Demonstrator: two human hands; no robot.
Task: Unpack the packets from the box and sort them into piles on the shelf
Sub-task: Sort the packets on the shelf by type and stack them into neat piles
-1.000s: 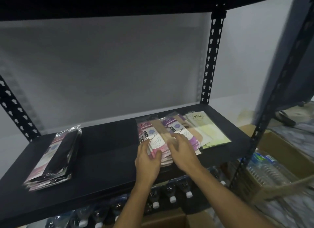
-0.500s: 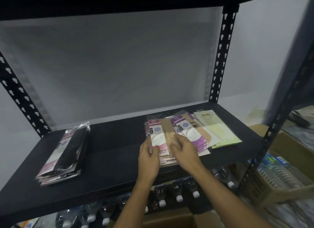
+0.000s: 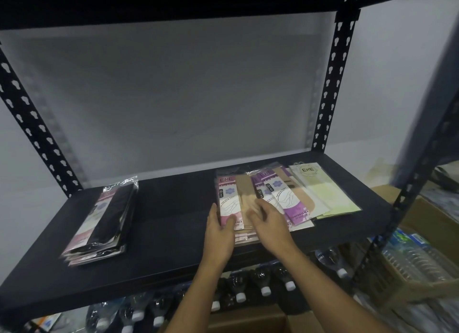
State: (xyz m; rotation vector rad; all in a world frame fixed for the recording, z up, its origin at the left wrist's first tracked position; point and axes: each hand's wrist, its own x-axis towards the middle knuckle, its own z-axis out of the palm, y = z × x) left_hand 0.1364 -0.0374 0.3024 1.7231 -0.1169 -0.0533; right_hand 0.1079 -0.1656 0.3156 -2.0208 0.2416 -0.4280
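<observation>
Both hands lie open, gripping nothing: the left hand (image 3: 219, 230) sets straight fingers against the left edge of the pink packet pile (image 3: 229, 203), and the right hand (image 3: 270, 223) rests spread on its top. The pile lies mid-shelf (image 3: 171, 235), with its long axis running front to back. Purple packets (image 3: 288, 201) and pale green packets (image 3: 325, 191) fan out rightward, and black packets (image 3: 106, 220) sit well left. Labels read "ENE" and "COMFORTABLE".

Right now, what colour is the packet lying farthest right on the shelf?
The packet is pale yellow-green, with a round logo at its top; the head view shows it best.
</observation>
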